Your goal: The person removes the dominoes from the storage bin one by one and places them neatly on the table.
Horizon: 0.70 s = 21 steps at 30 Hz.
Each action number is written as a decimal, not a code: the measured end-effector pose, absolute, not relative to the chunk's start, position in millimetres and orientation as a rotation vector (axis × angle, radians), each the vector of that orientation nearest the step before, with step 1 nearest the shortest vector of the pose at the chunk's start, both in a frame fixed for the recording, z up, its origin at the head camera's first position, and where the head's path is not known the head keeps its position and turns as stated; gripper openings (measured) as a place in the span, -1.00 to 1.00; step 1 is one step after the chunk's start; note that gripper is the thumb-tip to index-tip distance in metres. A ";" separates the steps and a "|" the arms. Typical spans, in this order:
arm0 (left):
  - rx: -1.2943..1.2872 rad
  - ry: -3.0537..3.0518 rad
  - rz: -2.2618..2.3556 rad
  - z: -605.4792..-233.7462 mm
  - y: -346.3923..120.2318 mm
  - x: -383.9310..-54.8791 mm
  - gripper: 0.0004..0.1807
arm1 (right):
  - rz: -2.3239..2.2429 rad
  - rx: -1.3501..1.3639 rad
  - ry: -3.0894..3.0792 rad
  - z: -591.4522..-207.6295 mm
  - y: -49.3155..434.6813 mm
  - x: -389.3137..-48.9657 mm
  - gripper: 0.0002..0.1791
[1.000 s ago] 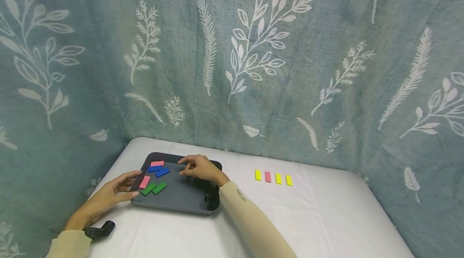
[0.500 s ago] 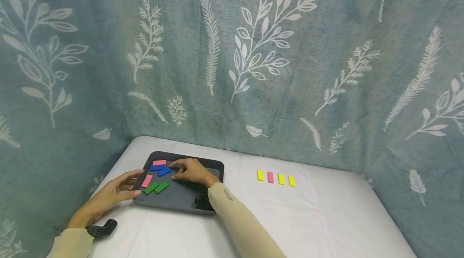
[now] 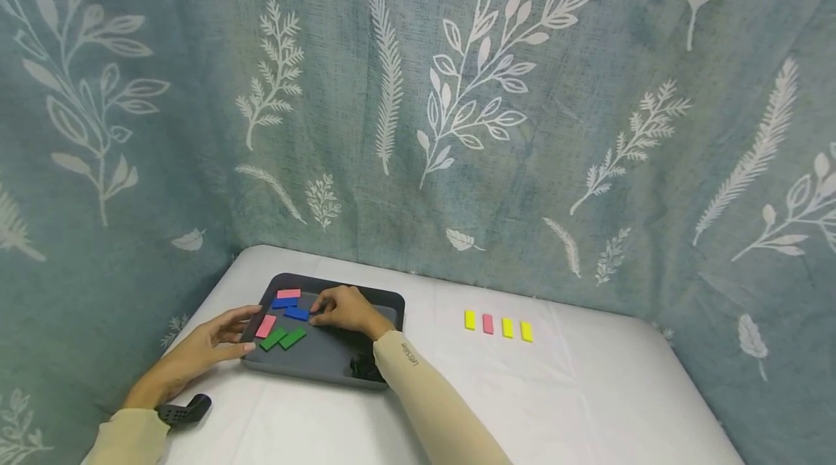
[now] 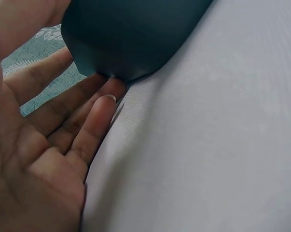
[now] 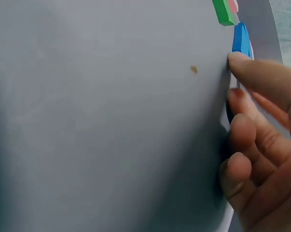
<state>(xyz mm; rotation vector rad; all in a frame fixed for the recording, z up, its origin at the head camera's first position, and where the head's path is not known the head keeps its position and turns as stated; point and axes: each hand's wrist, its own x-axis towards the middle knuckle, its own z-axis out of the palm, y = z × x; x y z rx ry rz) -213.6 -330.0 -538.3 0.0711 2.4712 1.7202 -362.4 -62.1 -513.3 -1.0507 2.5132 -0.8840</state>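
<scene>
Right hand (image 3: 346,307) at nearer flat rectangular blue block (image 3: 297,313), inside dark grey rectangular tray (image 3: 326,354); thumb and forefinger at block's right end, pinching or nudging: cannot tell. Step, probably: positioning block; next seems to call for sure two-sided grip. Left hand (image 3: 204,342) at tray's left wall, fingers spread. Right wrist view alone: small brown speck (image 5: 194,69) on tray floor

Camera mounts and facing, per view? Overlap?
Head: on the head, facing forward-down at the tray; left hand, right hand, sleeves show.
Left wrist: on that wrist, facing tray's outside and white surface; left fingers and palm show.
Right wrist: on that wrist, facing tray's inside; right fingers show.
Head and right wrist share the blue block at the right fingers.
</scene>
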 end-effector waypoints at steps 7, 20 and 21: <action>0.071 2.454 1.733 -538.4 -331.0 -213.4 -0.13 | -0.911 -1.113 2.390 -511.5 -62.3 -361.4 -0.87; 0.079 2.440 1.730 -538.4 -334.2 -214.5 -0.17 | -0.765 -1.177 2.391 -504.6 -85.7 -358.9 -0.51; 0.085 2.440 1.734 -538.2 -334.6 -214.6 -0.17 | -0.755 -1.174 2.383 -503.1 -86.7 -358.7 -0.51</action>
